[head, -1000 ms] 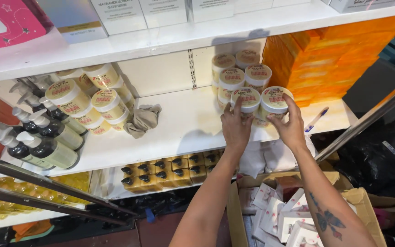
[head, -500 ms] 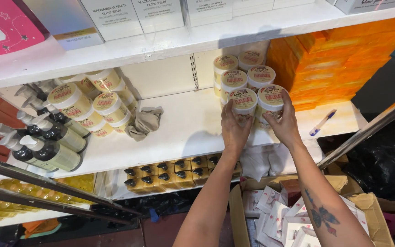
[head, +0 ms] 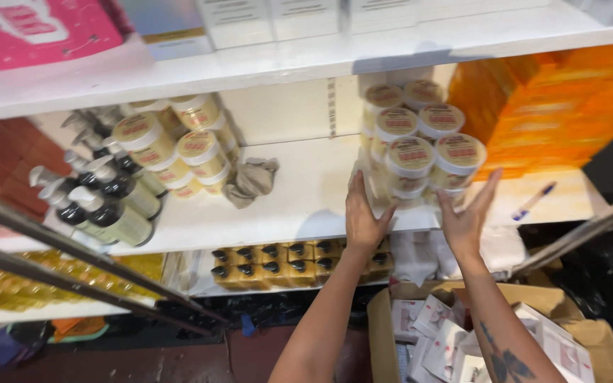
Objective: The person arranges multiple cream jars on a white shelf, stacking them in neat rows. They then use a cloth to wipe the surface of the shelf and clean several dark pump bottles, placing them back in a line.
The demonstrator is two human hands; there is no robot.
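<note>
A: Left hand?
B: Spread flat, fingers up against the lower jars at the stack of cream jars, gripping nothing

A: Right hand?
B: Open too, fingers fanned just below the front right jar, closed around nothing

A: And the stack?
B: On the white middle shelf, right of centre, beside the orange boxes

A: Around it?
B: Grey cloth to the left, pump bottles further left, blue pen to the right, cardboard box below
</note>
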